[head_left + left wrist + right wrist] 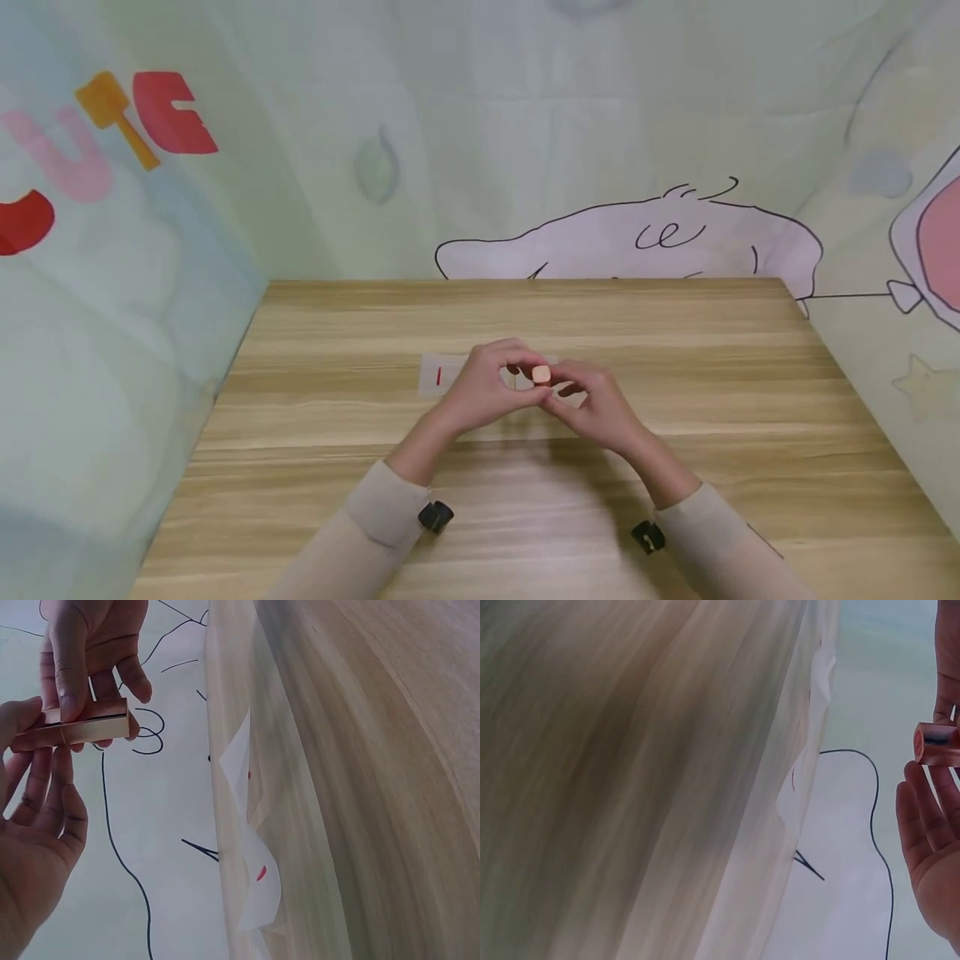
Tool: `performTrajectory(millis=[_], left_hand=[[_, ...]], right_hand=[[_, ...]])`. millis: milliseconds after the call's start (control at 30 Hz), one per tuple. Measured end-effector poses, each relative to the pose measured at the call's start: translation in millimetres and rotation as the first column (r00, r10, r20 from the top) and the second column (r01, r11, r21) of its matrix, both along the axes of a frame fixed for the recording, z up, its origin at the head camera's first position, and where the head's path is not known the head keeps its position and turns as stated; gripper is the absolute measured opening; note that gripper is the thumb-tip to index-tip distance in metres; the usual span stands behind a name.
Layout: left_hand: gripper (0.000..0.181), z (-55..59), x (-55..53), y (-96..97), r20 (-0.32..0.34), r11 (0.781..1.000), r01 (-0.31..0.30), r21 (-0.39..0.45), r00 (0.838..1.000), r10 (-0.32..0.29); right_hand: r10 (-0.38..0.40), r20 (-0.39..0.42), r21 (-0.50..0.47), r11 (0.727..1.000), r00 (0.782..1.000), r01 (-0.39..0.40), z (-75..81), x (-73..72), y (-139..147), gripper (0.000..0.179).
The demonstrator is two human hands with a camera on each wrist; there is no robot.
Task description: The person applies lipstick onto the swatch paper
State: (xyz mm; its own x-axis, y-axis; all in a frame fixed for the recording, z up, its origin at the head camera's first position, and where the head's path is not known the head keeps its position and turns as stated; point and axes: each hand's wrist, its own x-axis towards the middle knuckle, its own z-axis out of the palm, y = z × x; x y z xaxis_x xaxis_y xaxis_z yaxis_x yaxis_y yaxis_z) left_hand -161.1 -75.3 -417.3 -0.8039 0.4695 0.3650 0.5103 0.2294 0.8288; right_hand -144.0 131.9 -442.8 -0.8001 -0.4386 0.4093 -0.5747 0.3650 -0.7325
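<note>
Both hands meet over the middle of the table, holding one rose-gold lipstick tube (542, 375) between them. The tube is squared, with a seam around it in the left wrist view. My left hand (480, 387) pinches it from the left between thumb and fingers. From the right, the thumb and fingertips of my right hand (596, 408) grip it too. Behind and below the hands lies a white paper strip (429, 383) bearing short red strokes; the hands hide much of it. In the left wrist view the paper (259, 900) curls up off the tabletop.
The wood-grain table (337, 325) ends at a back edge against a printed fabric wall (480, 150). Similar fabric hangs at the left and right sides. Small black devices (436, 517) sit at both sleeve cuffs.
</note>
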Motion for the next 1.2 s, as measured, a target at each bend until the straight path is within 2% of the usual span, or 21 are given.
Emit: performTrajectory(millis=[200, 400, 700, 967, 1200], left_hand=[[0.024, -2.6, -9.0, 11.6, -0.004, 0.999, 0.019, -0.035, 1.0, -0.019], [0.024, -6.6, -17.3, 22.1, -0.024, 0.995, 0.03, -0.092, 0.999, -0.032], [0.024, -13.8, -28.5, 40.1, 0.059, 0.987, 0.058, -0.152, 0.997, -0.05], [0.026, -22.2, -39.0, 57.4, 0.044, 0.966, 0.073, -0.247, 0.997, -0.064], [0.024, -32.7, -44.4, 70.3, 0.063, 0.961, 0.073, -0.267, 0.996, -0.058]], right_hand=[[-0.032, 0.021, 0.008, 0.999, 0.999, 0.032, -3.4, -5.7, 11.1, 0.023], [-0.063, 0.08, 0.022, 0.998, 0.995, 0.061, -8.8, -10.8, 20.0, 0.027], [-0.059, 0.12, 0.031, 0.998, 0.991, 0.055, -19.8, -19.7, 32.9, 0.027], [-0.077, 0.185, 0.051, 0.996, 0.98, 0.069, -27.7, -27.4, 48.4, 0.028], [-0.093, 0.207, 0.07, 0.994, 0.974, 0.08, -37.3, -31.0, 57.2, 0.026]])
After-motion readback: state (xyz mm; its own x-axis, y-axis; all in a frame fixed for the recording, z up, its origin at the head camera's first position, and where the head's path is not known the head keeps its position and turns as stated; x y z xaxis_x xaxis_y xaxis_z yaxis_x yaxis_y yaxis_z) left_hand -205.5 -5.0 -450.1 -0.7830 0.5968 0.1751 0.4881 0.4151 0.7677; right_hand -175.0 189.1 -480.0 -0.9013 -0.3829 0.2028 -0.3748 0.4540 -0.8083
